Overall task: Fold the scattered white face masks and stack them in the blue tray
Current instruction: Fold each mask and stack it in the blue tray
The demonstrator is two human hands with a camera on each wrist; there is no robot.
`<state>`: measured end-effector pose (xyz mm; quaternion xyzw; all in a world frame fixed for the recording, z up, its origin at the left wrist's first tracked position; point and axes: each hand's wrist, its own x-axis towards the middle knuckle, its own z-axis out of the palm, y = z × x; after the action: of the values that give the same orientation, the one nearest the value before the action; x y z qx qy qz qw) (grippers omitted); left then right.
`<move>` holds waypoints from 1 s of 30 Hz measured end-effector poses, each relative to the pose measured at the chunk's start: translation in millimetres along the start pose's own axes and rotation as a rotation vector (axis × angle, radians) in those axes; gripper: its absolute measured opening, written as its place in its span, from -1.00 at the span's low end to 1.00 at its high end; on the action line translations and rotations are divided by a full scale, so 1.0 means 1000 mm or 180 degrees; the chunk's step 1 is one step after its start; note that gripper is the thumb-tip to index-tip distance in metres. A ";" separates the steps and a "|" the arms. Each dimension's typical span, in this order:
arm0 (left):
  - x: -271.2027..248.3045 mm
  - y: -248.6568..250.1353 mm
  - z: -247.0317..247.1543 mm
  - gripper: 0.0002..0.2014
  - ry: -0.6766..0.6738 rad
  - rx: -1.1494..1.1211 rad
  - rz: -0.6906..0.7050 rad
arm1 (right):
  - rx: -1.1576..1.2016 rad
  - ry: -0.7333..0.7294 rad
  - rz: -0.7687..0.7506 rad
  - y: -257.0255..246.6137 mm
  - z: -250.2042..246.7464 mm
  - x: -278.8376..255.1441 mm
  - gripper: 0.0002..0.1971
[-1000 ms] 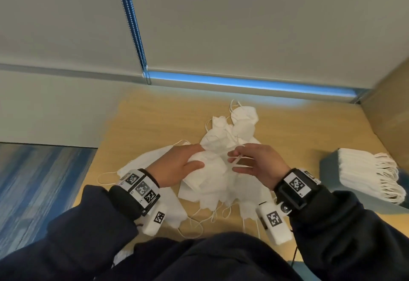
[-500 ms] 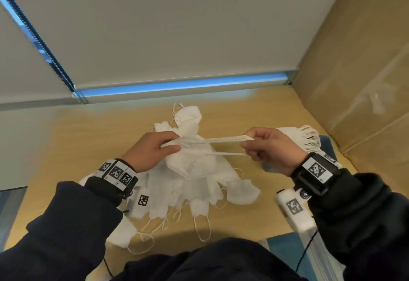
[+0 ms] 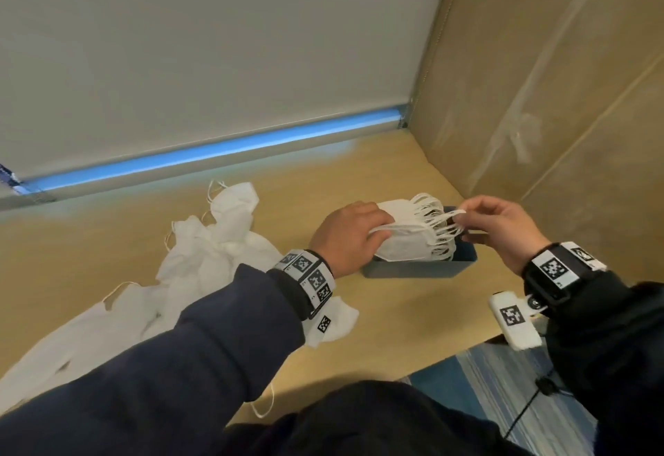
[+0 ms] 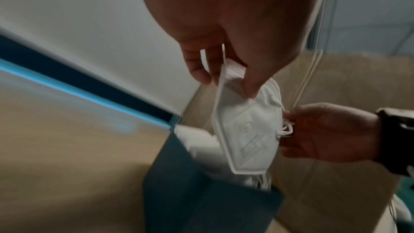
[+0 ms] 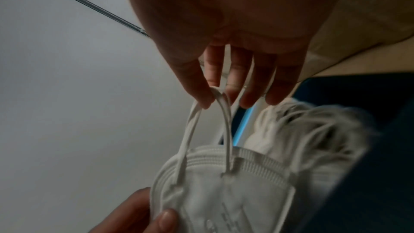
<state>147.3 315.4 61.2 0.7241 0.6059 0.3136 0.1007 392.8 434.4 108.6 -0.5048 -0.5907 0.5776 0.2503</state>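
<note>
A folded white mask (image 3: 402,240) (image 4: 248,130) (image 5: 226,192) hangs flat just over the stack of folded masks (image 3: 427,216) (image 5: 313,130) in the blue tray (image 3: 416,268) (image 4: 201,192). My left hand (image 3: 350,238) (image 4: 228,77) pinches the mask's left edge between thumb and fingers. My right hand (image 3: 499,225) (image 5: 215,96) pinches its ear loop (image 5: 208,121) at the tray's right end. A loose pile of unfolded white masks (image 3: 215,247) lies on the wooden table to the left.
A brown cardboard wall (image 3: 557,96) stands close behind and right of the tray. A grey wall with a blue strip (image 3: 201,153) runs along the table's back. The table's front edge (image 3: 431,358) drops to blue carpet at lower right.
Both hands lifted one folded mask off the pile and carried it right, from mid-table to over the tray's stack. The head view swung right with them.
</note>
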 end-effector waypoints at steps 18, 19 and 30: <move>0.031 -0.014 0.033 -0.74 0.0289 0.0721 0.0056 | 0.0097 0.0185 -0.0152 0.044 -0.022 0.028 -0.92; 0.030 -0.016 0.035 -0.72 0.0232 0.0743 0.0109 | 0.0066 0.0153 -0.0123 0.045 -0.022 0.030 -0.92; 0.012 -0.009 0.067 -0.77 -0.0324 0.1064 0.0378 | -0.0212 -0.0170 0.0284 0.053 -0.024 0.039 -0.79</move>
<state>179.2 345.0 7.9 0.7802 0.5999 0.1769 -0.0092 416.1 469.7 53.4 -0.5231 -0.5930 0.5814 0.1915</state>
